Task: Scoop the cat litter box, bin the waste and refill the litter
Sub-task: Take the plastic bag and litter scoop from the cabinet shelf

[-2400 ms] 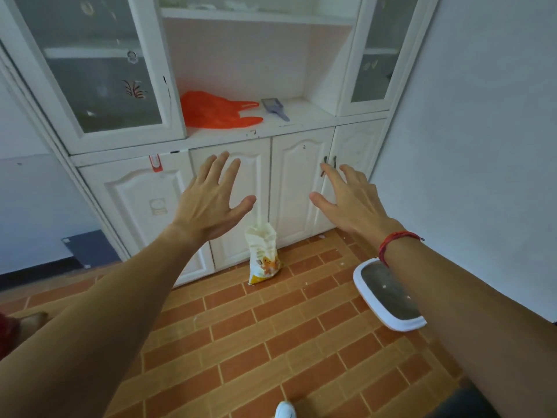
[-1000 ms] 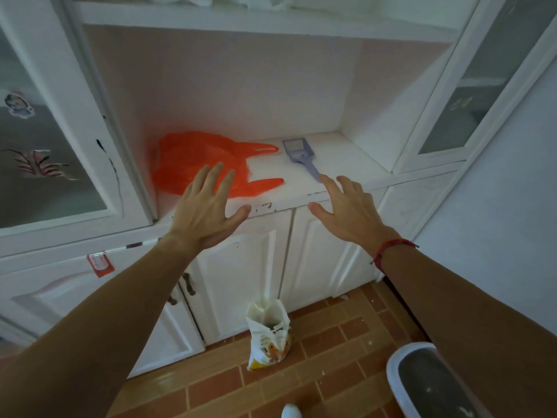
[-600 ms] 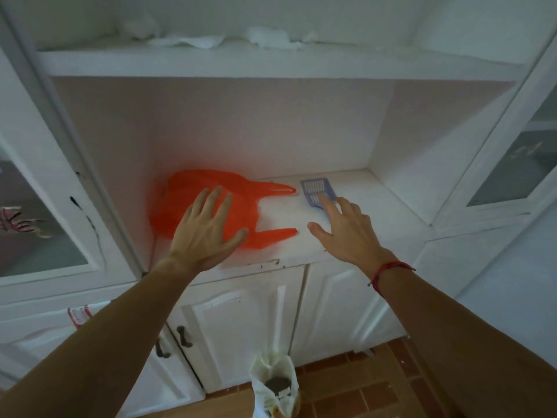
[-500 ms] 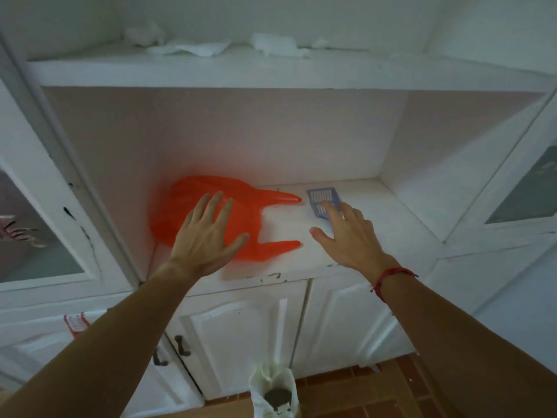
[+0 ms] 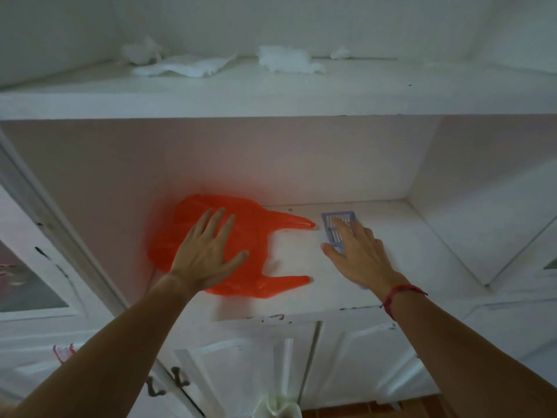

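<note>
We reach onto the white wooden cabinet shelf | crumpled orange plastic bag at 9 o'clock, our left hand spread flat over it | right hand nearer, fingers loose, gripping nothing, covering the handle | small blue slotted plastic litter scoop, axis 12-to-6

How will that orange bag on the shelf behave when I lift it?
Probably floppy: the orange bag lies flat and wrinkled on the shelf, with its two handles splayed out. It looks thin and empty, so it is likely very light. If pushed, it may slide or bunch up rather than hold its shape.
</note>
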{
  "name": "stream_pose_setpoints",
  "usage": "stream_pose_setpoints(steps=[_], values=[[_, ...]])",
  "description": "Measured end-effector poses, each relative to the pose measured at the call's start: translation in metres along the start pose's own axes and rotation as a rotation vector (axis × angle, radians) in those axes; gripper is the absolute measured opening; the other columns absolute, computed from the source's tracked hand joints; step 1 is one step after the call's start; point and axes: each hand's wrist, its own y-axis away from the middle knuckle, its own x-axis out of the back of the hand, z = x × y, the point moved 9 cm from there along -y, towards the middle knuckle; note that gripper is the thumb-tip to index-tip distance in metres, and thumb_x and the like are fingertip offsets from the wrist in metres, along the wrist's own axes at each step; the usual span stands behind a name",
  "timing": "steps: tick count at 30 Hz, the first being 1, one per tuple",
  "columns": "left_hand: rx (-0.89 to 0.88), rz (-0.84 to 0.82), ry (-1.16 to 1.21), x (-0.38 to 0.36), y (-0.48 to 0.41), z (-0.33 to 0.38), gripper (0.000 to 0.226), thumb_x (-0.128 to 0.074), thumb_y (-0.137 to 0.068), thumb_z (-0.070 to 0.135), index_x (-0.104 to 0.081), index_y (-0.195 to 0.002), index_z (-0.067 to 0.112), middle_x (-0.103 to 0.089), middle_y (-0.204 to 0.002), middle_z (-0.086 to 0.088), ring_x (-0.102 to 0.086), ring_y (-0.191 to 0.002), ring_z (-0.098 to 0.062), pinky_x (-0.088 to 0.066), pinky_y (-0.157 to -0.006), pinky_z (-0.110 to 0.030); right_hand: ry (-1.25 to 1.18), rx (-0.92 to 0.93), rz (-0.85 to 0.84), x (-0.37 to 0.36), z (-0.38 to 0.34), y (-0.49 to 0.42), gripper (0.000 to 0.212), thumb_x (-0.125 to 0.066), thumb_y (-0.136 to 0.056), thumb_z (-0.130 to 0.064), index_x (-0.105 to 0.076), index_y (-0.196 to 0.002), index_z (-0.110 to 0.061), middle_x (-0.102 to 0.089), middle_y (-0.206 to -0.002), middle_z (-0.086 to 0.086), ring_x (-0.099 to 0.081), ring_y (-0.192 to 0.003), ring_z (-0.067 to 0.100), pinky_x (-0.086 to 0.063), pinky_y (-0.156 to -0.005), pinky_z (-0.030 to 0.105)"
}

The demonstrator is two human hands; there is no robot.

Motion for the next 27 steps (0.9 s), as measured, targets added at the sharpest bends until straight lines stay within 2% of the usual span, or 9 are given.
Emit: stream_pose_setpoints(steps=[5,8,10,13,16,22,27], values=[[-0.042,-0.041,-0.032,-0.018,-0.017,-0.006,0.094,-0.024,-0.081,0.077,-0.021,-0.155,0.018,-0.016,-0.163,-0.009,-0.011,-0.15,-0.032,-0.021,-0.119,-0.048,0.037,-0.041,0.021,-0.003,0.009,-0.014,0.068,-0.045,-0.093,-0.058,-0.027,-0.149,-0.024,-0.035,-0.149,0.012,-0.041,-0.127,0.032,-0.04,-0.099,0.045],[-0.098,-0.088,-0.064,-0.03,-0.027,-0.01,0.1,-0.024,-0.076,0.081,-0.013,-0.156,0.022,-0.008,-0.165,-0.007,-0.003,-0.151,-0.03,-0.013,-0.12,-0.047,0.053,-0.154,0.059,-0.005,0.023,-0.016,0.073,-0.05,-0.09,-0.056,-0.027,-0.149,-0.019,-0.049,-0.128,0.016,-0.048,-0.112,0.032,-0.045,-0.088,0.042],[-0.14,-0.158,-0.066,-0.041,-0.033,-0.014,0.107,-0.025,-0.07,0.085,-0.005,-0.157,0.026,0.001,-0.165,-0.004,0.006,-0.151,-0.025,-0.006,-0.12,-0.045,0.049,-0.242,0.054,-0.01,0.034,-0.015,0.071,-0.055,-0.089,-0.053,-0.033,-0.144,-0.015,-0.051,-0.117,0.015,-0.05,-0.106,0.031,-0.046,-0.084,0.039],[-0.16,-0.238,-0.043,-0.056,-0.041,-0.025,0.118,-0.033,-0.061,0.09,-0.001,-0.156,0.029,0.008,-0.165,-0.001,0.012,-0.151,-0.022,-0.002,-0.12,-0.045,0.06,-0.313,0.034,-0.022,0.049,-0.014,0.063,-0.058,-0.088,-0.051,-0.043,-0.13,-0.007,-0.053,-0.114,0.017,-0.053,-0.103,0.032,-0.047,-0.081,0.038],[-0.146,-0.283,-0.067,-0.069,-0.047,-0.033,0.123,-0.05,-0.062,0.088,0.003,-0.156,0.028,0.01,-0.165,-0.001,0.014,-0.15,-0.021,-0.005,-0.121,-0.046,0.036,-0.363,0.018,-0.034,0.057,-0.016,0.059,-0.059,-0.088,-0.05,-0.048,-0.122,-0.003,-0.056,-0.114,0.018,-0.055,-0.103,0.033,-0.048,-0.077,0.036],[-0.032,-0.411,0.004,-0.101,-0.051,-0.042,0.124,-0.059,-0.067,0.081,0.013,-0.154,0.029,0.007,-0.165,-0.002,-0.002,-0.151,-0.026,-0.016,-0.118,-0.049,-0.013,-0.405,0.05,-0.039,0.059,-0.022,0.048,-0.061,-0.09,-0.042,-0.054,-0.115,-0.001,-0.062,-0.109,0.019,-0.06,-0.099,0.036,-0.048,-0.075,0.034],[0.004,-0.362,0.068,-0.115,-0.056,-0.045,0.117,-0.053,-0.073,0.081,0.007,-0.156,0.023,-0.026,-0.158,-0.011,-0.026,-0.144,-0.032,-0.024,-0.115,-0.048,0.058,-0.457,0.007,-0.042,0.067,-0.021,0.048,-0.057,-0.093,-0.044,-0.055,-0.115,-0.002,-0.062,-0.111,0.018,-0.061,-0.102,0.035,-0.047,-0.075,0.033]])
